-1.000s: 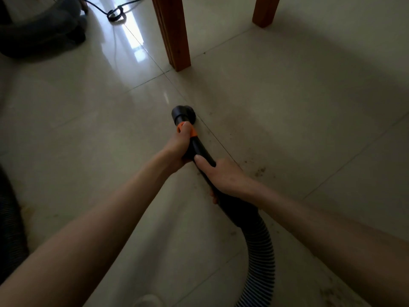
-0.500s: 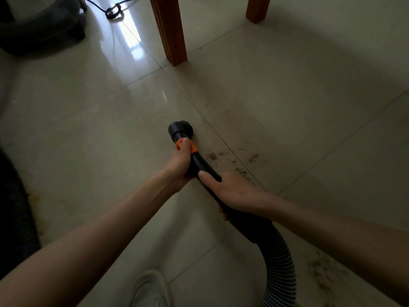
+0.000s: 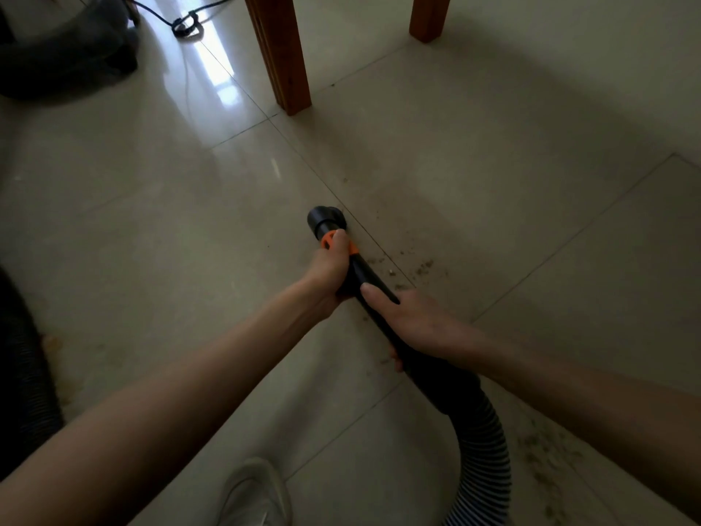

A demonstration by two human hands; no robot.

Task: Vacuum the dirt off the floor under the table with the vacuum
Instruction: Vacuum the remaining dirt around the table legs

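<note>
I hold the black wand (image 3: 373, 288) two-handed for control: my left hand (image 3: 329, 273) wraps it by the orange collar (image 3: 329, 240) to steer the nozzle (image 3: 325, 219), my right hand (image 3: 411, 320) curls round it nearer the ribbed hose (image 3: 481, 449) to push. The nozzle sits low on the tiles because dirt (image 3: 423, 267) lies just at its four o'clock. The table leg (image 3: 282, 55) stands at twelve.

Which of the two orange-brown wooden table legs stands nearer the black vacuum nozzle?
The left, larger-looking wooden table leg, whose foot meets the tile seam up ahead of the black vacuum nozzle. The other leg stands farther back, to the right.
</note>
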